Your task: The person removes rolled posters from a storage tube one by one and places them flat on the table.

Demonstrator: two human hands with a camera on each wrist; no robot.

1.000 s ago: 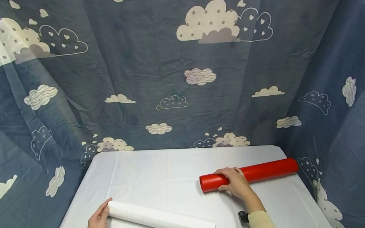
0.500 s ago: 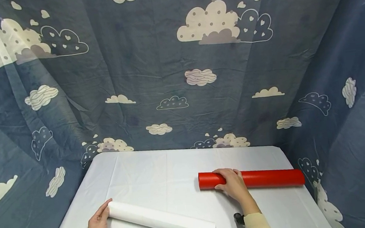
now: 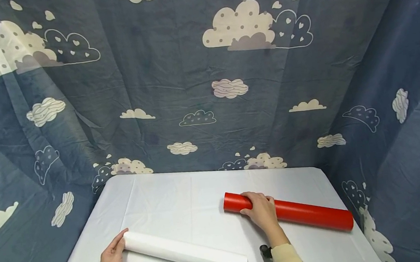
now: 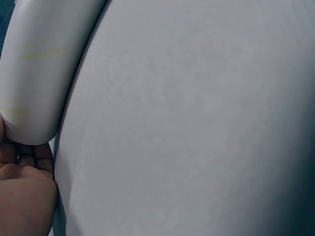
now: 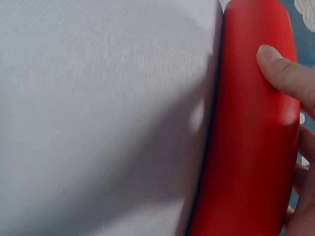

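Observation:
A long white tube (image 3: 185, 252) lies aslant on the white table, its left end farther back than its right. My left hand (image 3: 110, 261) holds that left end, fingertips at the rim. In the left wrist view, faint yellow marks show on the white tube (image 4: 42, 73), and the fingers (image 4: 42, 155) tuck in behind its end. A smooth red tube (image 3: 313, 216) is at the right, with its right end nearer to me. Over its left part, my right hand (image 3: 261, 214) grips it. The right wrist view has the thumb (image 5: 283, 71) pressed along the red tube (image 5: 246, 123).
Both tubes rest on a table (image 3: 171, 202) under a white cover with fold lines. Dark blue cloth (image 3: 189, 78) printed with clouds hangs behind it and on both sides. A small black object (image 3: 265, 251) sits at the right wrist, beside a pale yellow sleeve (image 3: 288, 260).
My right hand has turned the red tube: its right end swung toward me and its left end shifted left and slightly back. The left hand and the white tube have stayed put.

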